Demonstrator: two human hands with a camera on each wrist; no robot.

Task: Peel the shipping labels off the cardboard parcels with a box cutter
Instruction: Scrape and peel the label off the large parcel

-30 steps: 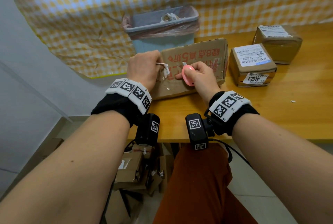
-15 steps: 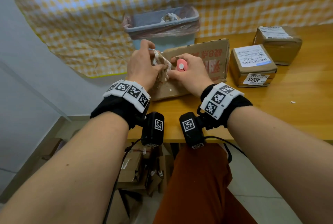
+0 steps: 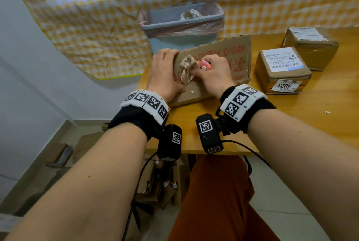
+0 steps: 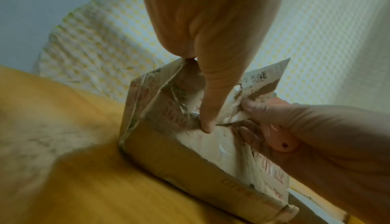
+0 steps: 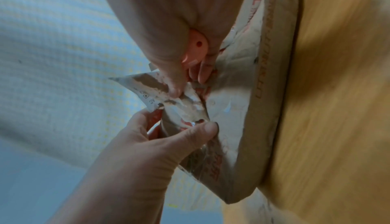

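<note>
A flat cardboard parcel [image 3: 213,66] with red print lies at the near left corner of the wooden table [image 3: 291,124]. The left hand [image 3: 163,73] grips the parcel's left end, thumb pressed onto its top face and fingers curled over the far edge. The right hand [image 3: 213,73] pinches a torn, half-lifted label [image 3: 187,70] between thumb and forefinger, with a pink box cutter [image 3: 204,65] tucked in the same palm (its blade is hidden). The label still hangs on the parcel beside the left thumb. At 2 o'clock from the hands stand two smaller parcels [image 3: 281,70], labels still on. A lined bin [image 3: 182,25] sits at 12 o'clock.
</note>
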